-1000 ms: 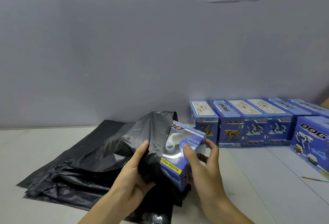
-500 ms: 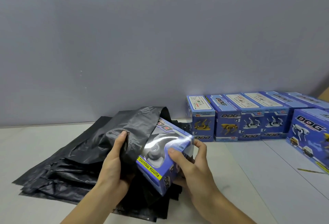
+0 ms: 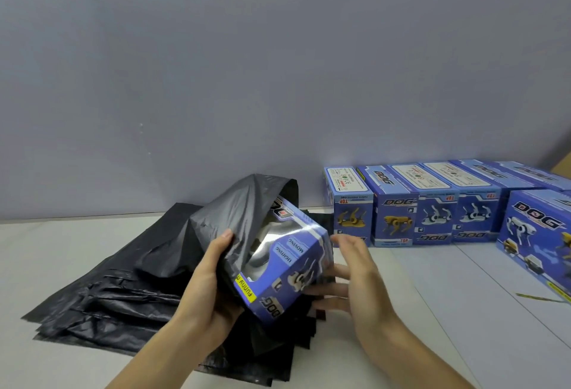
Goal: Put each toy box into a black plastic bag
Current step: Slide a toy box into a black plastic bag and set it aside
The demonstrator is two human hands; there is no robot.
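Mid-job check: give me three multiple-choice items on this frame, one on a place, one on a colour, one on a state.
1. Where does the stack of spare bags lie?
A. left of the hands
B. on the box row
C. on the wall

2. What colour is the toy box?
A. red
B. blue
C. green

3. How far is the toy box into the bag?
A. fully inside
B. untouched by it
C. partly inside

Key: 1 A, flat on the table there; 2 B, blue print; 3 C, its near end sticks out.

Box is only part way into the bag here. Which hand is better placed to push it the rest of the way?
Probably the right hand: its straight fingers sit at the exposed end of the toy box. The left hand grips the black bag at its mouth.
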